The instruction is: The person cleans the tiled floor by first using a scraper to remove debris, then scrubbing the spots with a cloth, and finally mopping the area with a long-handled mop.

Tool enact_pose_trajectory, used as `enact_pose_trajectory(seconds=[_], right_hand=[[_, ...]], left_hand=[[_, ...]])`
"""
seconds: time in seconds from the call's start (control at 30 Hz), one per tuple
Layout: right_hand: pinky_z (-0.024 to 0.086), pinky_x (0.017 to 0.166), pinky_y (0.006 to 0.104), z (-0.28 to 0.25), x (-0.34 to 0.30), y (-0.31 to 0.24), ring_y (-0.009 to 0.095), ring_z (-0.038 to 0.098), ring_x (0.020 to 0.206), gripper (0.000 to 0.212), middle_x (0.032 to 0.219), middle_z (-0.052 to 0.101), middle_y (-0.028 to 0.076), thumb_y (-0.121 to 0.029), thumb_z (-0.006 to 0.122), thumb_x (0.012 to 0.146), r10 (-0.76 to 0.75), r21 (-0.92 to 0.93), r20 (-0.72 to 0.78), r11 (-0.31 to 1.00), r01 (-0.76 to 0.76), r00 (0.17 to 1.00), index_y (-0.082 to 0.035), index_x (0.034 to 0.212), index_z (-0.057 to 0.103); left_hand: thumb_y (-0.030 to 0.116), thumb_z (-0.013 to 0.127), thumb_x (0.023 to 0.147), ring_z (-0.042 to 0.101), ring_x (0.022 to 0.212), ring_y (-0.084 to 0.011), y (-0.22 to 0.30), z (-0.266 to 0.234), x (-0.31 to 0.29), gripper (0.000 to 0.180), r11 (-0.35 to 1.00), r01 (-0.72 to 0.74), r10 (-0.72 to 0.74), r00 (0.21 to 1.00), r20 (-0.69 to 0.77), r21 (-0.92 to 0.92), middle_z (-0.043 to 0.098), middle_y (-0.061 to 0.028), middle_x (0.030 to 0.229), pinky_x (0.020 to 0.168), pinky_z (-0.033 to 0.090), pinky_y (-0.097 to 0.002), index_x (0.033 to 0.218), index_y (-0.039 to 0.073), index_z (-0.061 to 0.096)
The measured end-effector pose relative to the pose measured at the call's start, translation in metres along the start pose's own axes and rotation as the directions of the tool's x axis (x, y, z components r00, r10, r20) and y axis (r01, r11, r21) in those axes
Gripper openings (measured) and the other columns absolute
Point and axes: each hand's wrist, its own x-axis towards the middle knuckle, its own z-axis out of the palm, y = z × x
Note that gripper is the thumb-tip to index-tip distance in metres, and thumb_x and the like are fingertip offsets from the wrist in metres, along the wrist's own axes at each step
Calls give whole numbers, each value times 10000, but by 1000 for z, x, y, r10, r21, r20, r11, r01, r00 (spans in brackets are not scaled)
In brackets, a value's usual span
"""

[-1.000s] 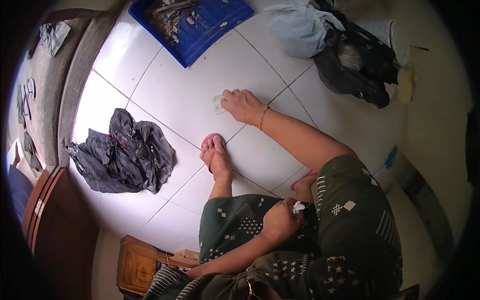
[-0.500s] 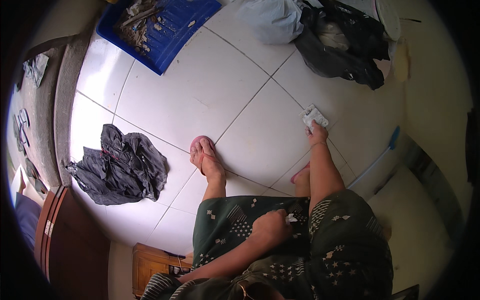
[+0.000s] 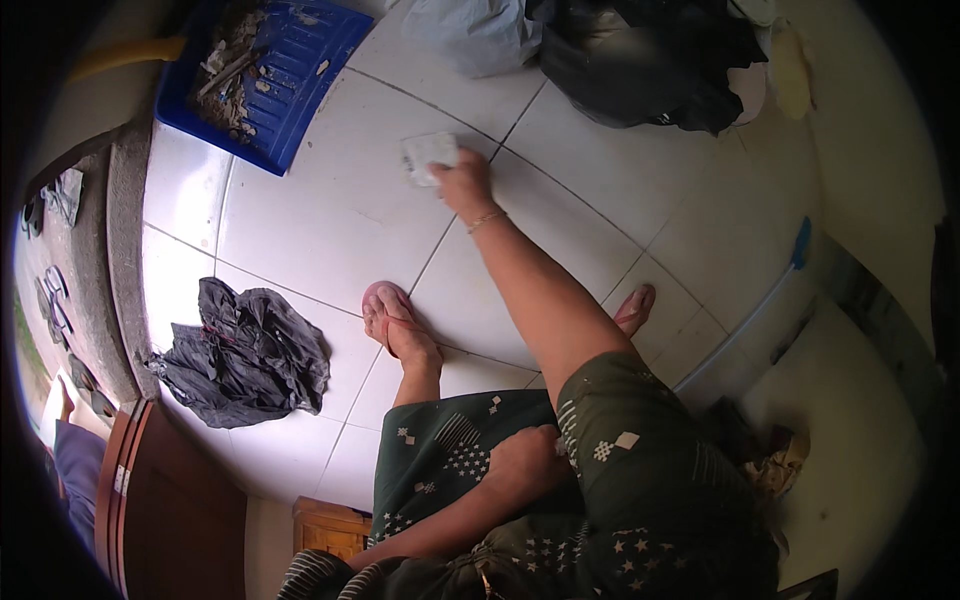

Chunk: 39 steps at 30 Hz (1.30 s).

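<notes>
My right hand point(image 3: 465, 185) reaches out over the white tiles, its fingers closed on a flat white piece of packaging point(image 3: 428, 157). Motion blurs the piece, so its exact kind does not show. It is between the blue dustpan point(image 3: 305, 90) and the bags at the top. Scraps of dry debris point(image 3: 235, 85) lie in the dustpan. My left hand point(image 3: 525, 465) rests closed on my lap, against the dark green patterned dress point(image 3: 440, 430). A speck of white shows at its fingers; most of what it holds is hidden.
A crumpled black plastic bag point(image 3: 250, 355) lies on the floor at left. A pale bag point(image 3: 480, 35) and a larger black bag point(image 3: 650, 65) are at the top. A brown wooden door point(image 3: 170, 500) stands lower left; a blue-tipped stick point(image 3: 745, 325) leans at right.
My right hand has swung left and farther out with the white packaging, from the right side toward the dustpan. My left hand stays on my lap. The view has shifted slightly.
</notes>
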Motion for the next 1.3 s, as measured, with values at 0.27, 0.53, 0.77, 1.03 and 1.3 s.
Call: enact_pose_trajectory(seconds=[0.27,0.53,0.77,1.03,1.3], right_hand=[[514,629,333,-116,-5,46,223,641,759,201,845,648,151,-54,611,776,484,438,-289,834,-335,826,64,937,594],[469,695,417,-21,-16,-18,375,588,763,237,764,605,217,-178,683,671,-176,-139,78,973,186,981,10,791,601],[468,500,352,-99,-54,-62,208,574,518,271,602,568,132,-231,638,758,101,90,375,985,-145,921,26,767,552],[486,701,400,-141,-91,19,305,586,798,188,833,601,168,-207,553,781,107,-331,126,942,-60,986,-24,805,594],[406,481,315,-232,-160,42,171,541,545,274,557,524,85,-261,560,776,496,502,598,380,-777,629,10,746,592]], left_hand=[[300,569,745,598,886,-336,3,-2,4,306,998,64,-64,998,-18,8,618,-186,897,760,480,-431,895,35,591],[303,543,750,596,896,-337,5,6,10,316,990,103,-103,995,-11,93,620,-189,909,780,474,-425,927,47,597],[311,553,753,608,797,-352,-40,15,46,348,963,200,-238,945,-225,-178,622,-211,807,722,475,-425,898,-4,571],[157,624,778,576,607,-150,-44,25,70,217,839,-158,-98,897,-432,-520,596,-76,753,536,470,-261,894,-17,566],[303,598,824,534,633,-152,1,41,84,295,543,-256,-367,784,-501,-800,551,-64,769,547,431,-280,973,52,549]])
